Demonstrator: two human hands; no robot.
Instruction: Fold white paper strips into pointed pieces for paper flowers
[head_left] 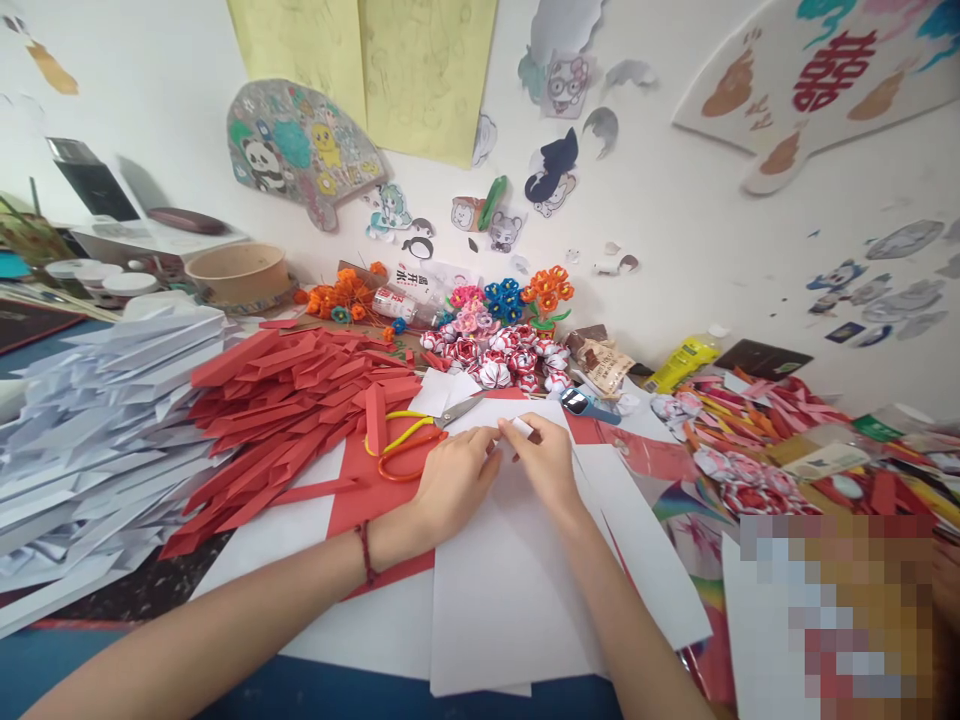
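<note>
A small folded piece of white paper is pinched between the thumb and fingers of my right hand. My left hand comes in from the other side, its fingertips meeting the right ones at the paper; its grip is partly hidden. Beneath both hands lie large white paper sheets, overlapping one another. Scissors with yellow and orange handles rest just beyond my left hand, on red paper. A folded red paper piece lies across the handles.
Piles of folded white paper and red paper fill the left side. Red-and-white paper flowers stand at the back, near a blue watch. Colourful strips and a yellow bottle are at right. The lower right corner is blurred out.
</note>
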